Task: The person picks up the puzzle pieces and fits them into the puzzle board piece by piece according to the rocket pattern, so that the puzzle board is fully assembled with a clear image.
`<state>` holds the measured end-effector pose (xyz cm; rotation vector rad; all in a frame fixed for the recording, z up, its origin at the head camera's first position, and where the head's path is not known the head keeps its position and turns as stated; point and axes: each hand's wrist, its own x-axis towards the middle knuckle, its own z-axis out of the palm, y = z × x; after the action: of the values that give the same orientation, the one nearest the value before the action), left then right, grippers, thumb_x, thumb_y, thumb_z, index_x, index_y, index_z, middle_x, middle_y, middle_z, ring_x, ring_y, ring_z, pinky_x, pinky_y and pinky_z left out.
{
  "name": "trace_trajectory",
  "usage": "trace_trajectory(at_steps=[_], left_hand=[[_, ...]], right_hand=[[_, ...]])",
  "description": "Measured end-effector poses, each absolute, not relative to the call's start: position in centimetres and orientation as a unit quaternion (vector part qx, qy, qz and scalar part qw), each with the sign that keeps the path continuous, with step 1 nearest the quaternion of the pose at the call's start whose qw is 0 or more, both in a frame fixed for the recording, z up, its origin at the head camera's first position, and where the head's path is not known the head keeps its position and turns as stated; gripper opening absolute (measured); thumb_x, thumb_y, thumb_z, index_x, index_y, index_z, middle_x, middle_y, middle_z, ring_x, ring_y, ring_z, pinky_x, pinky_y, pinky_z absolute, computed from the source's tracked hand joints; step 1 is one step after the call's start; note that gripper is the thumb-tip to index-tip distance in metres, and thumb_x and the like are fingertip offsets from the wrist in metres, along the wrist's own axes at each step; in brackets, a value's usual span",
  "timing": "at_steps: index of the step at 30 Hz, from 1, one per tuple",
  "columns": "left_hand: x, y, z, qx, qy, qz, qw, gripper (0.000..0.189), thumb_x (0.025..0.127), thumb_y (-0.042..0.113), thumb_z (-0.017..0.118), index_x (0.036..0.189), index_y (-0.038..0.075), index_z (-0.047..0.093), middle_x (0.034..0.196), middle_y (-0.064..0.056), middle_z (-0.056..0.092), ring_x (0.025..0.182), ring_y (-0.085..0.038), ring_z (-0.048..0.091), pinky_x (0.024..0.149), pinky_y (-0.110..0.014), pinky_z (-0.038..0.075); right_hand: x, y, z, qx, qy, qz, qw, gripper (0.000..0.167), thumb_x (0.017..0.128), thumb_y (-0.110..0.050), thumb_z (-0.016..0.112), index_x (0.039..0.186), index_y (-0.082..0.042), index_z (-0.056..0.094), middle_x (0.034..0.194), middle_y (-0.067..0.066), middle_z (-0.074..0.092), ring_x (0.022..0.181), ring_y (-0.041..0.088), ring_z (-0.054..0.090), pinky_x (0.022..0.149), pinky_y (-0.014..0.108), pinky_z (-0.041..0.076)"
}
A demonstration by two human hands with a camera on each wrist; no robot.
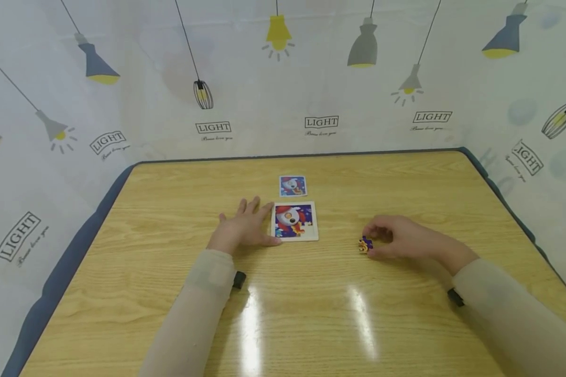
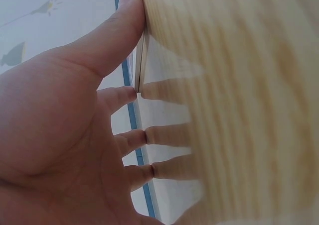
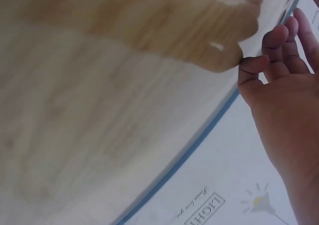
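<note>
A square jigsaw puzzle (image 1: pixel 294 221) in a white frame lies mid-table, its picture a red-and-white figure on purple. A pale unfilled patch shows at its lower right. My left hand (image 1: pixel 246 226) rests at the frame's left side with fingers spread. In the left wrist view, that hand's thumb (image 2: pixel 114 33) and one fingertip lie along the thin edge of the frame (image 2: pixel 141 60). Off to the right, my right hand (image 1: pixel 403 238) pinches a small purple-and-orange puzzle piece (image 1: pixel 365 244) between thumb and fingertips. The right wrist view shows the curled fingers (image 3: pixel 275 40); the piece is hidden there.
Just beyond the puzzle lies a small picture card (image 1: pixel 293 186) with a matching image. Both rest on a wood-grain table (image 1: pixel 170 199) with a dark blue edge. A white curtain (image 1: pixel 245 57) printed with lamps surrounds the back and sides.
</note>
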<state>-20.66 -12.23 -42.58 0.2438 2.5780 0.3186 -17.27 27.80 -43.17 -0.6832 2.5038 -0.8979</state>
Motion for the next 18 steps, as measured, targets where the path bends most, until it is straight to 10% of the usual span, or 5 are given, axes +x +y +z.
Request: trace_trajectory(at_steps=[18], left_hand=[[-20.3, -12.2, -42.0, 0.095, 0.953, 0.126, 0.260, 0.109, 0.091, 0.072, 0.070, 0.172, 0.038, 0.006, 0.182, -0.004, -0.011, 0.167, -0.038, -0.014, 0.123, -0.083, -0.007]], right_hand=[[-19.0, 23.3, -43.3, -0.241, 0.872, -0.358, 0.231, 0.036, 0.091, -0.033, 0.086, 0.119, -0.017, 0.069, 0.098, 0.003, 0.063, 0.087, 0.019, 0.055, 0.073, 0.025, 0.051]])
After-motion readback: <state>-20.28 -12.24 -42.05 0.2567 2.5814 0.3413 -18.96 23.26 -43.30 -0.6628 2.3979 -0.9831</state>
